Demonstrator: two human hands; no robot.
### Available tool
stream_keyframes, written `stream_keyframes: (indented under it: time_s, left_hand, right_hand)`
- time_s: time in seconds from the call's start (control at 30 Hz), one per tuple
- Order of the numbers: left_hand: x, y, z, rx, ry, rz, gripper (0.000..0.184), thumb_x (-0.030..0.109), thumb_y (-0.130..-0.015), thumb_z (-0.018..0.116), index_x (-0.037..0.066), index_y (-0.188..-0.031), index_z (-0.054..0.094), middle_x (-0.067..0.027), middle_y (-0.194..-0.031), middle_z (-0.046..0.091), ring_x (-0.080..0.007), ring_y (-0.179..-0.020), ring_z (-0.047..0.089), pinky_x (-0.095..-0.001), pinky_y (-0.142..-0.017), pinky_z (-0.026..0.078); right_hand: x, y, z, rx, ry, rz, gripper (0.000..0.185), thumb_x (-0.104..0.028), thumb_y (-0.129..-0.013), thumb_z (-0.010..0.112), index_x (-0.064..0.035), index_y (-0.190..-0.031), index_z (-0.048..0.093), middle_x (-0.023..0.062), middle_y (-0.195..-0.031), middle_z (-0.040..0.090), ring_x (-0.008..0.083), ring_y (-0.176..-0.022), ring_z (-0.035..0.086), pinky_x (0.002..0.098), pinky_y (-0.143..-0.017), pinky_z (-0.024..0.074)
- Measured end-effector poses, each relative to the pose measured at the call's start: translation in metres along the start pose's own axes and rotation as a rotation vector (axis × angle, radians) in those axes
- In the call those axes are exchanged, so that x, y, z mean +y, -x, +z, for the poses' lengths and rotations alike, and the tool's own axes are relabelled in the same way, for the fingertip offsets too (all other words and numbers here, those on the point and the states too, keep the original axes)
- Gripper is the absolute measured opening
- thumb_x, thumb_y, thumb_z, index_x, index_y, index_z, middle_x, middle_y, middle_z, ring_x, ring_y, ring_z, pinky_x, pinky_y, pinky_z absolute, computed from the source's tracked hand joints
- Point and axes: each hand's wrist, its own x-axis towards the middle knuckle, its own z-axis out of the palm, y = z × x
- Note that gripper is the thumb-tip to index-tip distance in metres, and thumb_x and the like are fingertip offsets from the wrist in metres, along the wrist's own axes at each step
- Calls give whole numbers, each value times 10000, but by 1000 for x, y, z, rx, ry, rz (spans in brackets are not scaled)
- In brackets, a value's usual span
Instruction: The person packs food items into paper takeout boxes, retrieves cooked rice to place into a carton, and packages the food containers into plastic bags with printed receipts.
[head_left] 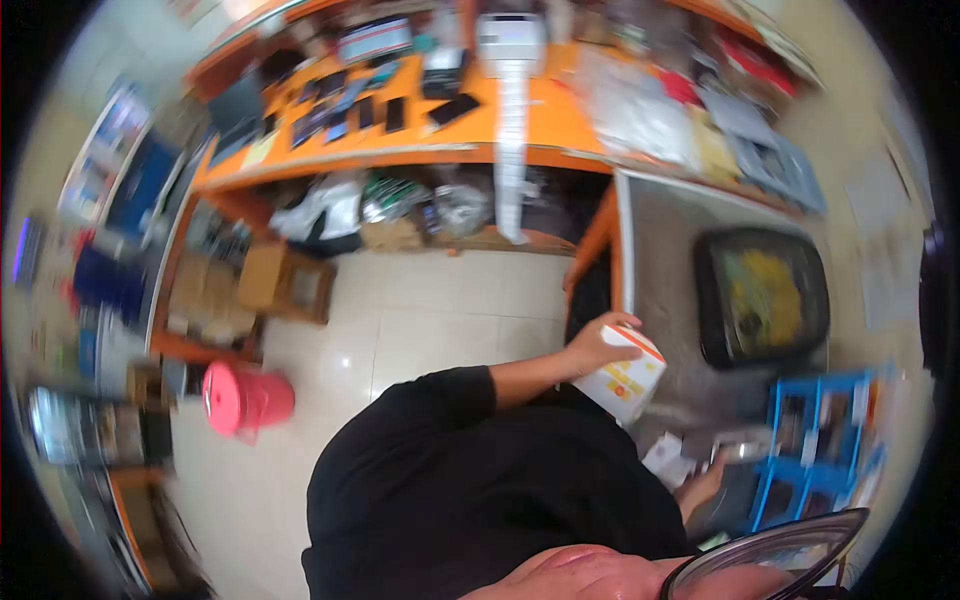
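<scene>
"left hand (pixel 594 349): report state."

"closed on a white box (pixel 625 388) with orange markings. grip is applied at the upper end of the box, close to its orange edge."

"specify location of the white box relative to that hand."

"in contact with it. the body of the box extends from the grip downward and to the right in the view, tilted, between the black shirt (pixel 470 470) and the grey table (pixel 662 230). contact between box and table: cannot be determined."

"right hand (pixel 703 486): report state."

"located at a round metallic item (pixel 742 450) near the table. view is blurred; cannot tell whether the hand grasps the item or only adjoins it. white paper (pixel 668 459) lies just beside, on the side toward the white box."

"list adjacent items."

"black tray (pixel 708 310) with yellow contents (pixel 768 290): on the grey table, beyond the white box as seen from the left hand, apart from both. blue rack (pixel 788 468): near the right hand, past the round metallic item."
</scene>
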Motion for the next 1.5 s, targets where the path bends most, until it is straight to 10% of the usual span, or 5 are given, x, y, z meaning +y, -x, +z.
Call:
stream_keyframes:
  time_s: [0.33,0.6,0.93,1.17,1.5]
  left_hand:
    - [14,-17,37,-180,-212,-33,545,21,-737,733,22,-1219,480,-101,-1083,589,-181,-985,592,-312,-840,500]
    - [13,-29,81,-553,-414,268,728,-14,-659,793,33,-1286,426,-108,-1061,571,-189,-989,578,-321,-868,483]
    - [-6,-28,111,-905,-563,711,1135,114,-596,888,7,-1418,114,-144,-1163,516,-207,-973,571,-311,-854,495]
    - [-5,-14,131,-978,-453,719,1302,127,-570,902,-3,-1430,-66,-155,-1223,485,-211,-987,576,-300,-859,498]
    - [-38,-32,141,-635,-673,297,1212,85,-631,854,53,-1456,-33,-148,-1182,525,-232,-1053,522,-357,-929,413]
  right_hand:
    - [-51,61,13,-28,-84,92,261,-255,-781,732,-62,-956,720,-73,-596,470,40,-478,299,217,-437,232]
    - [-10,64,8,38,950,52,175,-184,-808,706,-16,-855,723,44,-747,699,99,-643,601,275,-629,477]
    - [-90,142,27,-518,-261,-90,357,-60,-792,722,-43,-1123,588,33,-931,665,102,-834,621,255,-787,480]
    - [-55,146,38,-78,-28,-372,643,-73,-714,791,-91,-1257,448,58,-921,641,149,-965,591,332,-845,465]
    - [-33,102,-66,412,497,-568,223,-315,-844,614,-142,-975,667,87,-1070,617,315,-1055,524,522,-879,395]
